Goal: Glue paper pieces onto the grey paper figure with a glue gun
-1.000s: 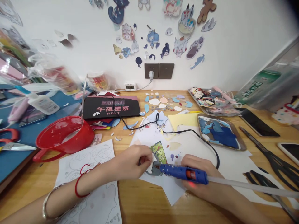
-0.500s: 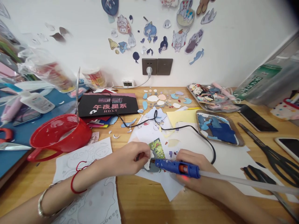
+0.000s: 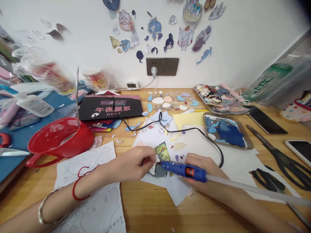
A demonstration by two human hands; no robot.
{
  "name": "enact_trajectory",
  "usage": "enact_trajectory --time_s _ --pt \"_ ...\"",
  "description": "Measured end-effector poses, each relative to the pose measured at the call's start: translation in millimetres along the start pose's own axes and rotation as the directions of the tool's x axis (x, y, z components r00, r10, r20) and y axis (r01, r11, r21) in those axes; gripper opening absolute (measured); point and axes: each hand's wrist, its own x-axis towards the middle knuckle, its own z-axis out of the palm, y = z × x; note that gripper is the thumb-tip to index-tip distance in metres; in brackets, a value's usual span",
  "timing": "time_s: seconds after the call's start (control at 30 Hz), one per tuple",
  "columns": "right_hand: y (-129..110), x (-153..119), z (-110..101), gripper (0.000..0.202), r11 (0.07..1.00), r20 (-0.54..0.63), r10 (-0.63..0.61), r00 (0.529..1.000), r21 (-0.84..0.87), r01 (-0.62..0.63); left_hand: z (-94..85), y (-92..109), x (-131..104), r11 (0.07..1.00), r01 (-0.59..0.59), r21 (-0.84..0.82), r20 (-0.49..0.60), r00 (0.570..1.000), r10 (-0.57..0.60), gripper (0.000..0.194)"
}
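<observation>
Lettering on the black rectangular packet (image 3: 110,107) reads "MIDNIGHT", then "午夜星系", then "HDKT"; a smaller word beside the top line is not legible to me. White digital clock (image 3: 132,85) against the wall: digits too small to record with confidence. Green label (image 3: 273,77) on the clear plastic at far right carries pale characters, unreadable. Grip, right: my right hand (image 3: 200,159) is closed around the blue plastic glue gun (image 3: 183,170), nozzle directed at my left fingertips; a long translucent glue stick (image 3: 243,185) extends from its rear over my forearm. Grip, left: thumb and fingers of my left hand (image 3: 139,161) pinch a small white paper piece (image 3: 154,165), which lies just beside the nozzle; whether the two touch, I cannot tell. Grey flat cutout (image 3: 159,172) shows just below the nozzle, near the green printed card (image 3: 162,150). Loose white sheets (image 3: 178,192) lie beneath the work area, between my hands.
</observation>
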Motion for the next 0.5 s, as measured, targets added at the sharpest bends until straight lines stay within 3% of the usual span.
enact_trajectory --time_s 0.5 --pt "2.7 -1.3 -2.0 0.012 0.993 -0.086 -0.033 0.996 -0.113 0.024 -0.3 0.4 0.9 0.999 0.018 -0.027 0.013 1.000 -0.017 0.014"
